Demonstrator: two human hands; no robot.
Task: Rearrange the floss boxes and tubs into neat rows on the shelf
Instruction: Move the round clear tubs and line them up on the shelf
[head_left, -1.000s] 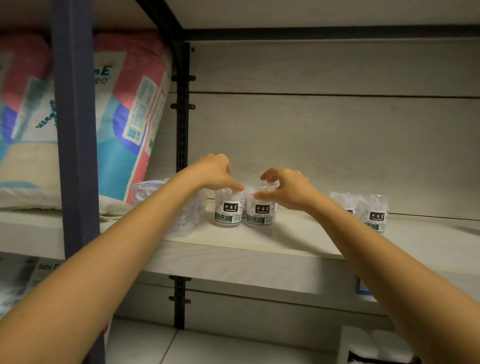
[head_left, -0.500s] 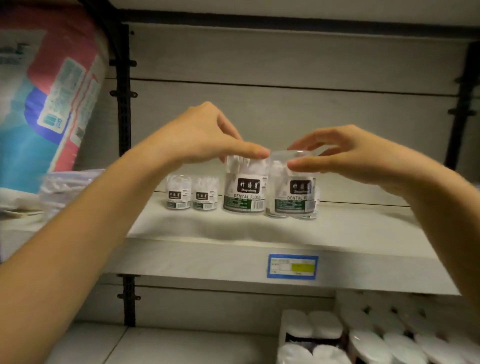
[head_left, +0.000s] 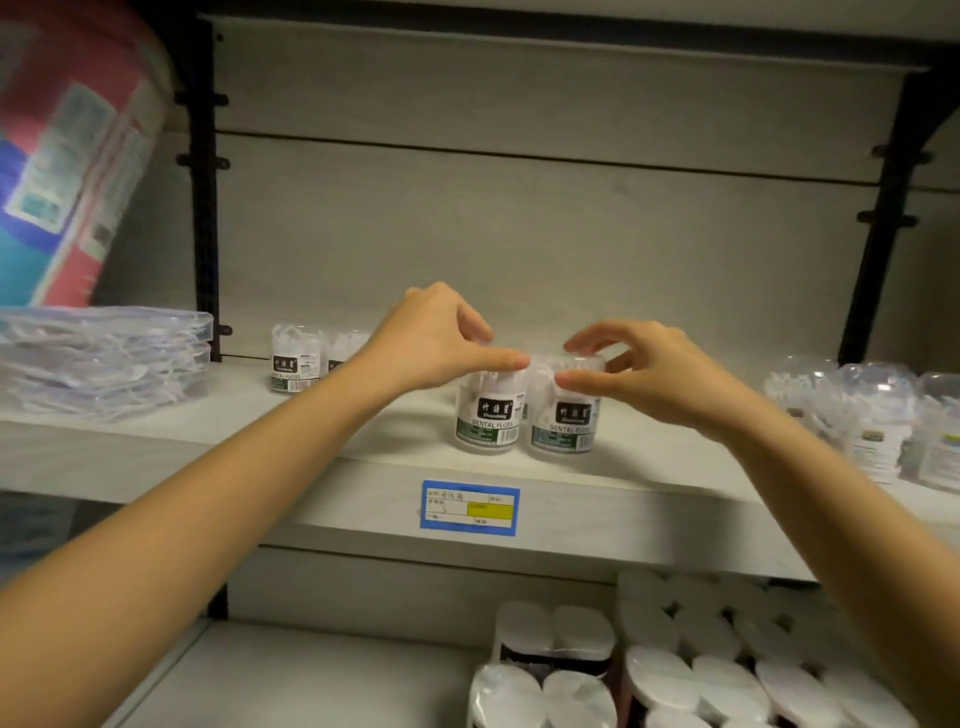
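Two clear dental floss tubs stand side by side near the front edge of the shelf (head_left: 363, 483). My left hand (head_left: 441, 338) pinches the top of the left tub (head_left: 485, 421). My right hand (head_left: 639, 364) pinches the lid of the right tub (head_left: 563, 426). Two more floss tubs (head_left: 293, 361) stand at the back left, partly hidden behind my left wrist. Flat clear floss boxes (head_left: 104, 358) are stacked at the far left. Several clear floss tubs (head_left: 872, 421) crowd the shelf's right end.
A blue and yellow price tag (head_left: 470, 508) is fixed on the shelf's front edge. A large pink and blue bag (head_left: 67, 156) leans at upper left. Wrapped white rolls (head_left: 701, 670) fill the lower shelf at right. Black shelf uprights (head_left: 205, 218) flank the bay.
My hands carried the two tubs from the back left of the shelf toward the front middle and lowered them onto the shelf. The view shifted right, revealing the tubs at the right end.
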